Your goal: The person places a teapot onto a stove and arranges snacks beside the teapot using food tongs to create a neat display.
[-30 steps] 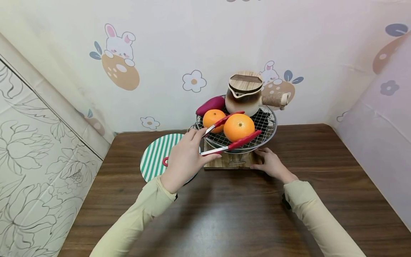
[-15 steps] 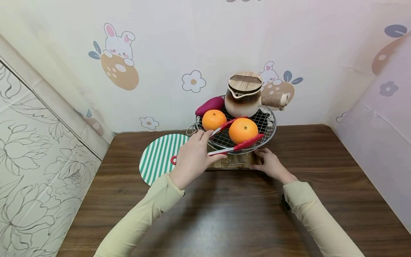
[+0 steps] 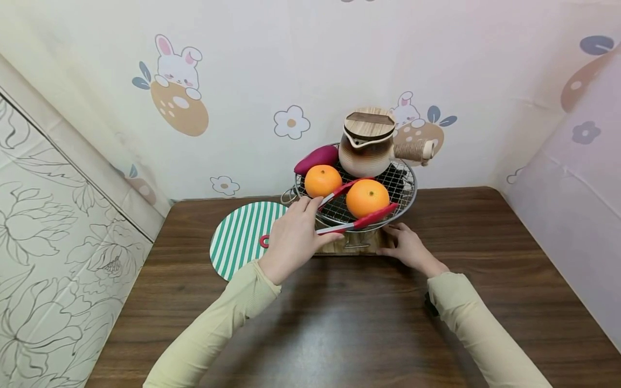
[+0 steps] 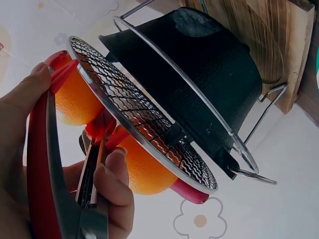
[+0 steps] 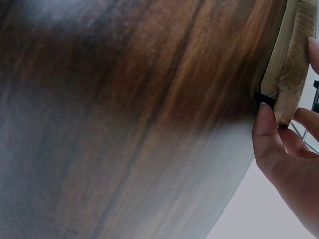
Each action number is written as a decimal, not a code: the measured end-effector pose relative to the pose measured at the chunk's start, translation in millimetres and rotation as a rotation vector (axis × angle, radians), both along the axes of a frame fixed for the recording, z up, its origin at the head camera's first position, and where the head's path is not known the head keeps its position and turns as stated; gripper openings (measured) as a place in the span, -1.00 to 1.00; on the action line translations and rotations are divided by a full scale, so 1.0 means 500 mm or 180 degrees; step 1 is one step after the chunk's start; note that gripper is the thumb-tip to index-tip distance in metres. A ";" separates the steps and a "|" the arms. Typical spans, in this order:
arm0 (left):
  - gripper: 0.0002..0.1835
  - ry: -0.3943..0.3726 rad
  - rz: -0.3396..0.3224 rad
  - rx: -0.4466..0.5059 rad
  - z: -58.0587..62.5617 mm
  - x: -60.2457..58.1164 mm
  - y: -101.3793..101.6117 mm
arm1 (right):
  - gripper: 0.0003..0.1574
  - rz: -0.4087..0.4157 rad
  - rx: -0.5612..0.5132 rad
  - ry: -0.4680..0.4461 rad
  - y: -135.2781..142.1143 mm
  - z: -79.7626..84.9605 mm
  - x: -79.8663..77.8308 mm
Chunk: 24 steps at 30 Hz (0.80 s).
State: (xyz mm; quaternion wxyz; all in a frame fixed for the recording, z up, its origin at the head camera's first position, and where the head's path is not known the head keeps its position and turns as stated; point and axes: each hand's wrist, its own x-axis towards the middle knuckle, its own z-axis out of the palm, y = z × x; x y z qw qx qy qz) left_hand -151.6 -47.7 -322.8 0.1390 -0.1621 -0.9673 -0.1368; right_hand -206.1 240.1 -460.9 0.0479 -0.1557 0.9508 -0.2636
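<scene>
My left hand (image 3: 294, 237) holds red-and-silver tongs (image 3: 371, 215), and their red tips stand on either side of the front orange (image 3: 367, 199). That orange sits on the round wire grill mesh (image 3: 406, 183), beside a second orange (image 3: 323, 180). In the left wrist view, the thumb and curled fingers are around the arms of the tongs (image 4: 40, 164). Below the grill, my right hand (image 3: 409, 250) pinches the near right corner of the wooden board (image 3: 371, 240). The right wrist view shows thumb and fingers on opposite sides of the board's edge (image 5: 291, 64).
A clay teapot (image 3: 366, 156) with a wooden lid and twine-wrapped handle stands at the mesh's back, beside a long purple vegetable (image 3: 317, 160). The dark stove bowl (image 4: 199, 69) sits under the mesh in a wire stand. Left lies a green-striped round mat (image 3: 240, 237) on the table (image 3: 364, 323).
The left hand, the tongs and the front orange have shifted right and slightly nearer, away from the second orange. Over the last half second they barely move. The right hand stays on the board.
</scene>
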 end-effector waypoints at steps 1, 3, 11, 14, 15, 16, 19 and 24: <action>-0.12 -0.0002 0.0005 -0.0004 0.000 0.000 0.000 | -0.08 -0.0001 0.0002 -0.0003 0.000 0.000 0.000; -0.12 -0.0007 0.0004 0.0007 0.000 0.000 0.000 | -0.08 -0.0005 0.0006 -0.0003 -0.001 0.001 0.000; -0.09 0.0033 -0.0040 0.0044 -0.002 -0.001 0.000 | -0.08 -0.0004 0.0019 0.0003 -0.001 -0.001 0.000; -0.08 0.0060 -0.0044 0.0034 -0.002 0.000 -0.001 | -0.08 -0.0006 0.0002 -0.0022 -0.001 0.000 0.000; -0.08 0.0069 -0.0046 0.0030 -0.001 0.000 -0.001 | -0.08 -0.0008 0.0003 -0.0024 -0.001 0.000 0.000; -0.08 0.0076 -0.0048 0.0036 -0.001 0.000 -0.001 | -0.09 -0.0012 0.0004 -0.0025 -0.001 0.000 0.000; -0.07 0.0115 -0.0054 0.0060 -0.001 0.000 -0.001 | -0.08 -0.0019 0.0007 -0.0029 -0.001 0.000 0.000; -0.07 0.0204 -0.0062 0.0167 0.001 0.003 -0.002 | -0.08 -0.0021 0.0014 -0.0021 0.000 -0.001 0.000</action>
